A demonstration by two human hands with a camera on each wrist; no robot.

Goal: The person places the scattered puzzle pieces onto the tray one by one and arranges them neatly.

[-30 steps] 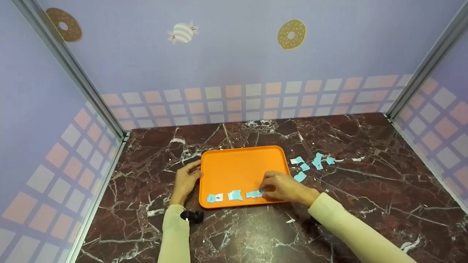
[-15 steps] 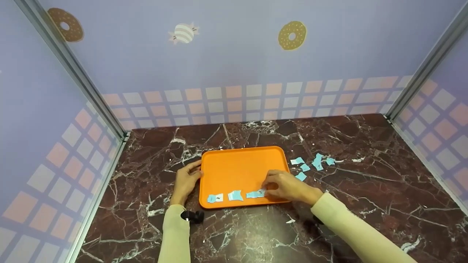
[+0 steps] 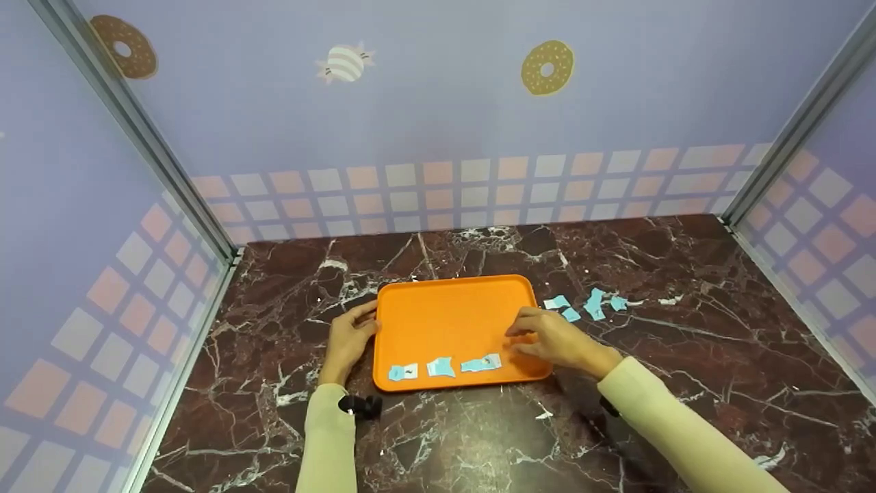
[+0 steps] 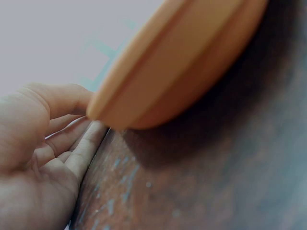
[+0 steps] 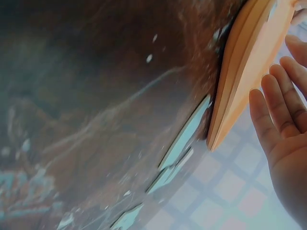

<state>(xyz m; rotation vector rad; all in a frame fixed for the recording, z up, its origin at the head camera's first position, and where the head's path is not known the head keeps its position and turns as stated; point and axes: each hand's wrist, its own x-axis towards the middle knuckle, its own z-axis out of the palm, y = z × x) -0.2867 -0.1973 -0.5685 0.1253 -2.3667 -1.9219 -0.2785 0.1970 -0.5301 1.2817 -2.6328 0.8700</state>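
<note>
My left hand (image 3: 350,340) lies at the left edge of an orange tray (image 3: 445,315), thumb and fingers touching its rim. In the left wrist view the left thumb (image 4: 67,98) meets the tray's rim (image 4: 144,76) with the fingers extended beside it. Over the tray's right side, my right hand (image 3: 551,337) holds nothing; its fingers (image 5: 280,100) are fairly straight and spread in the right wrist view. Along the tray's near edge lie light-blue and white cut pieces like jigsaw parts: a left group (image 3: 403,372), a middle group (image 3: 441,368) and a right group (image 3: 481,363).
More light-blue pieces lie on the marbled table (image 3: 424,445) right of the tray, including a forked piece (image 3: 595,305) and a small piece (image 3: 619,303). Patterned wall panels (image 3: 438,123) enclose the table at the back and both sides.
My right hand has let go of the rightmost piece on the tray and moved right, uncovering it. It now hides a loose piece beside the tray. My left hand has stayed put.
</note>
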